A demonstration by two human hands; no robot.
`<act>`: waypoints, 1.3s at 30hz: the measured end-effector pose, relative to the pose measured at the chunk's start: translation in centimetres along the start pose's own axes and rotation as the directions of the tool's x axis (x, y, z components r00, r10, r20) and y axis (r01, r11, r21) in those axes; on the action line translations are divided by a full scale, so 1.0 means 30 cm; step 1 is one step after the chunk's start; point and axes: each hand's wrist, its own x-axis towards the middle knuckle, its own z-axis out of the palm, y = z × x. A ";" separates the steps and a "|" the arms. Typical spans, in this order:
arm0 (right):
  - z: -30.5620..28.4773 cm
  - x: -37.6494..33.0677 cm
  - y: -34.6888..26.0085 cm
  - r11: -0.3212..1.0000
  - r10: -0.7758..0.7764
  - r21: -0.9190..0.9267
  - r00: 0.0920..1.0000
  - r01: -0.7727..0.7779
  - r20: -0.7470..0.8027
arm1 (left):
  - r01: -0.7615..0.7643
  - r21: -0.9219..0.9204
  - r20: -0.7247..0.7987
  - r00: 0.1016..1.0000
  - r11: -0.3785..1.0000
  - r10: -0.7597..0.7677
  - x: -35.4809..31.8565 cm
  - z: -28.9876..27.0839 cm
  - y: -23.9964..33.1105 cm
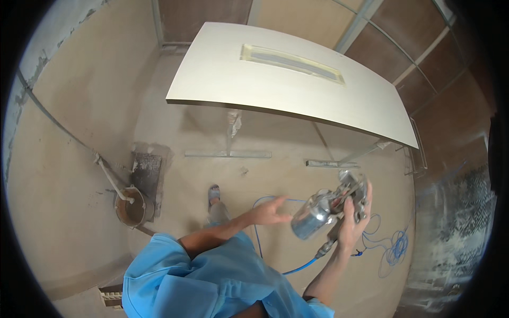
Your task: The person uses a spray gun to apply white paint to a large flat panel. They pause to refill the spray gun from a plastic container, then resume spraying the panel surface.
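A metal spray gun (344, 195) with a silvery cup (312, 218) hangs tilted in my right hand (351, 225), whose fingers wrap round its grip. From the gun's lower end runs a blue air hose (301, 267). My left hand (269, 211) is just left of the cup, fingers stretched toward it and apart; it holds nothing. Beyond both hands lies a large white door-like panel (212, 69), flat on metal stands. A long narrow rectangle (291, 63) in it is edged with pale yellow masking tape. Neither hand touches the panel.
The panel's stands have metal feet (228, 155) reaching toward me. More blue hose lies coiled (396, 248) on the floor at right. A bucket (139, 209) with a pipe dipping into it stands by the left wall. A wire rack (419, 151) is near the panel's right end.
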 end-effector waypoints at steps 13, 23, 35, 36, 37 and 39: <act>0.856 0.655 0.065 0.988 0.108 -0.128 0.978 -0.086 0.180 | 0.762 -0.446 -0.745 -0.025 0.470 -0.667 -0.674 -1.306 -1.033; 1.233 0.775 0.070 0.952 0.120 0.171 0.827 -0.252 0.549 | 0.434 -0.665 -0.599 0.177 0.608 -0.781 -0.428 -1.344 -0.861; 1.140 1.066 0.271 0.991 0.094 -0.116 0.956 -0.063 0.280 | 0.519 -0.678 -0.525 0.154 0.521 -0.837 -0.153 -1.300 -0.766; 1.110 1.101 0.288 0.989 0.086 -0.141 0.964 -0.051 0.252 | 0.505 -0.680 -0.533 0.156 0.531 -0.832 -0.137 -1.309 -0.763; 1.073 1.131 0.304 0.985 0.078 -0.167 0.972 -0.041 0.220 | 0.513 -0.684 -0.527 0.144 0.518 -0.838 -0.121 -1.315 -0.760; 1.003 1.191 0.334 0.976 0.072 -0.215 0.987 -0.040 0.145 | 0.596 -0.662 -0.498 0.105 0.455 -0.861 -0.076 -1.334 -0.755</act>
